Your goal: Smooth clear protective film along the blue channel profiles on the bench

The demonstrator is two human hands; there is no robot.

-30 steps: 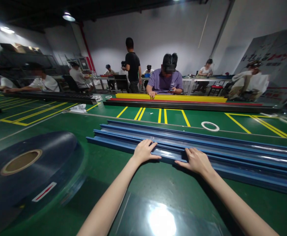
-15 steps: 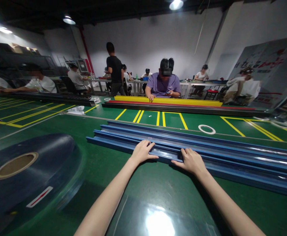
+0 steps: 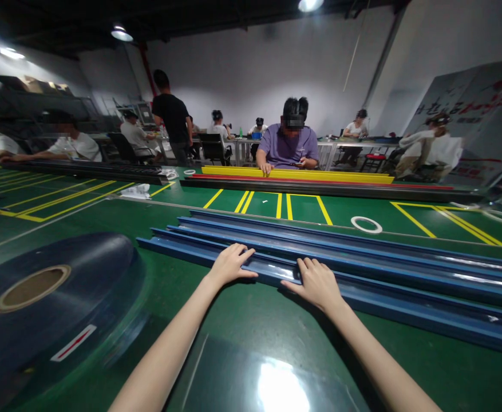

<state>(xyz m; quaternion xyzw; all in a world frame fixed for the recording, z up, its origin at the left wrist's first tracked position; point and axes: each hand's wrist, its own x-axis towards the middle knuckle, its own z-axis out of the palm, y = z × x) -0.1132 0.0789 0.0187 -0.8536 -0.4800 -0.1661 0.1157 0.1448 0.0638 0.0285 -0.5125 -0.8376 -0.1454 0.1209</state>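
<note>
Several long blue profile strips lie side by side on the green table, running from the middle left off to the right. My left hand rests flat on the nearest strip close to its left end, fingers stretched out. My right hand lies flat on the same strip a hand's width to the right, fingers spread over its top. A glossy clear film covers the strip under both hands. Neither hand grips anything.
A big dark blue film roll with a cardboard core lies at the near left. A white tape ring sits beyond the strips. Across the table a seated person in purple works at yellow, red and black strips. Others sit further back.
Both hands have slid a little to the left along the nearest blue strip. The standing person in black at the back walked to the left.
</note>
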